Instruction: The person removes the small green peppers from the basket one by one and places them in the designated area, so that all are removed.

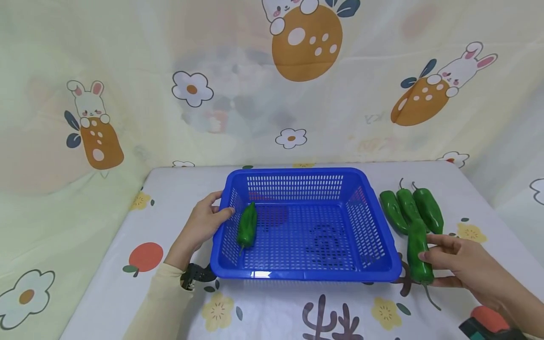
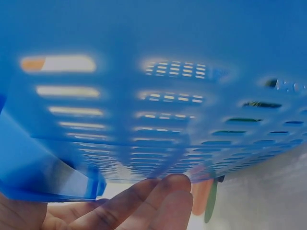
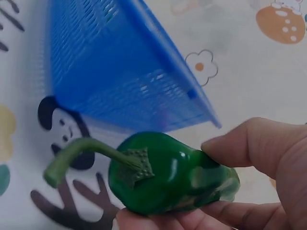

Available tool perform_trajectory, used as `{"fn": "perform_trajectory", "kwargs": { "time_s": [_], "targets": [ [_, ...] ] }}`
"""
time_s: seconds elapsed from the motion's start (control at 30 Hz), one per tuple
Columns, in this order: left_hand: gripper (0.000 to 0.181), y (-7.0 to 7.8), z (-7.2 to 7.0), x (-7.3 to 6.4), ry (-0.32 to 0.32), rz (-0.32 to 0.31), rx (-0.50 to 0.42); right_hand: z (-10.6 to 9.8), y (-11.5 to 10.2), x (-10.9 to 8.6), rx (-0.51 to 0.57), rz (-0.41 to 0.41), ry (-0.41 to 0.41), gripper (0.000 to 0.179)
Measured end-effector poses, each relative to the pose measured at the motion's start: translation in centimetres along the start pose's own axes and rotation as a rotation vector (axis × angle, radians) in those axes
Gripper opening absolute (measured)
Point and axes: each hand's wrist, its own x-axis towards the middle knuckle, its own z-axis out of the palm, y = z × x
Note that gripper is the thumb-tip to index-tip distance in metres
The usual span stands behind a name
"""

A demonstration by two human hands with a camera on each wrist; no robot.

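A blue plastic basket [image 1: 306, 276] with slotted walls stands in the middle of the table. My left hand [image 1: 205, 219] grips its left rim, thumb over the top and fingers outside; the left wrist view shows the fingers [image 2: 168, 199] against the slotted wall. One green pepper [image 1: 247, 226] lies inside the basket near its left wall. Right of the basket, my right hand [image 1: 456, 264] pinches another green pepper [image 3: 158, 172] between thumb and fingers, its curved stem pointing toward the near side. Behind it, several green peppers [image 1: 428, 208] lie side by side on the table.
A white tablecloth [image 1: 263, 311] printed with flowers and fruit covers the table. Behind it hangs a pale curtain [image 1: 238, 56] with rabbit and flower prints. The loose peppers lie close to the basket's right wall.
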Motion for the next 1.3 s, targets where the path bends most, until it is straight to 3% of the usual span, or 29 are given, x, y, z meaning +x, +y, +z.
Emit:
{"fn": "perform_trajectory", "kwargs": {
  "time_s": [0.4,1.3],
  "targets": [
    [0.063,0.1,-0.1,-0.1,0.003,0.000,0.013,1.2,2.0,0.8,-0.025,0.051,-0.020,0.075],
    [0.062,0.1,0.0,-0.1,-0.001,0.002,0.006,1.6,3.2,2.0,-0.112,0.071,0.020,0.081]
  ]
}}
